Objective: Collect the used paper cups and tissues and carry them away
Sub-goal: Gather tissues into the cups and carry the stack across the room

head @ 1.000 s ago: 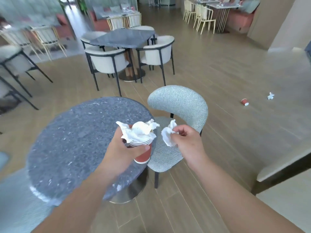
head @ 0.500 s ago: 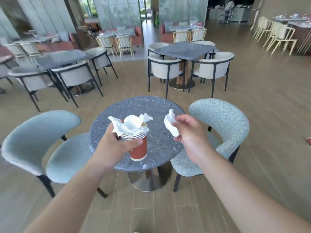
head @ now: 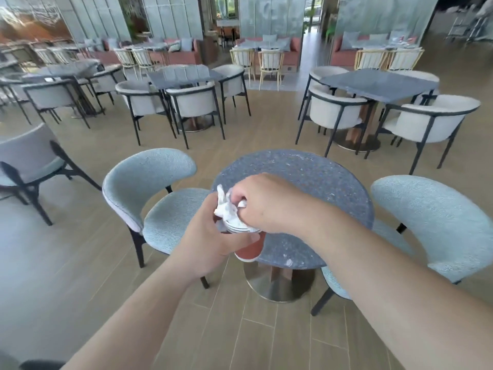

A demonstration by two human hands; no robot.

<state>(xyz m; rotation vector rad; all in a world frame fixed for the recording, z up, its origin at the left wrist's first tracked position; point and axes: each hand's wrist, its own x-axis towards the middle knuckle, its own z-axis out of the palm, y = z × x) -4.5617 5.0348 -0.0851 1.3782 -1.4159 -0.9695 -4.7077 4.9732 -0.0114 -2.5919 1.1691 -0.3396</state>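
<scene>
With right hand now over stacked red paper cups gripped by left hand, fingers curled pressing formerly separate tissue onto wad inside: ready to carry.

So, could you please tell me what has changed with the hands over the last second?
The right hand has moved left, pressing its tissue onto the tissues stuffed in the stacked red paper cups. The left hand still grips the cups.
</scene>
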